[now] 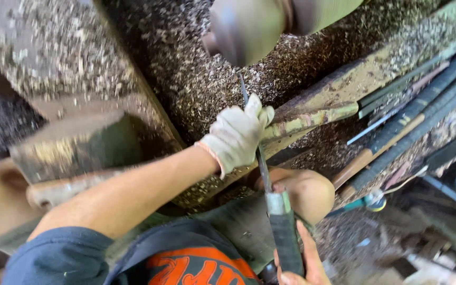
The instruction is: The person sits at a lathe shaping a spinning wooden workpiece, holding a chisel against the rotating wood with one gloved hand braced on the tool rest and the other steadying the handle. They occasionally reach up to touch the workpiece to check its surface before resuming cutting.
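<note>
Closest to my view, my right hand [299,264] is wrapped around the dark handle of a long turning chisel [278,216], low at the bottom edge of the frame beside my bare knee [307,192]. My gloved left hand [236,134] is closed over the chisel's thin steel shaft, pressing it down onto the worn green tool rest [312,117] of the lathe bed [149,105]. From there the blade runs up to the spinning workpiece [249,26] at the top edge, which is blurred; its tip seems to reach the wood, though I cannot tell whether it is actually touching.

Wood shavings [196,79] lie thick across the bed, so I judge a good deal of cutting is already done. How much shaping is left I cannot say, since the blur hides the form. Spare long-handled tools [397,132] lie along the right edge of the bed, untouched.
</note>
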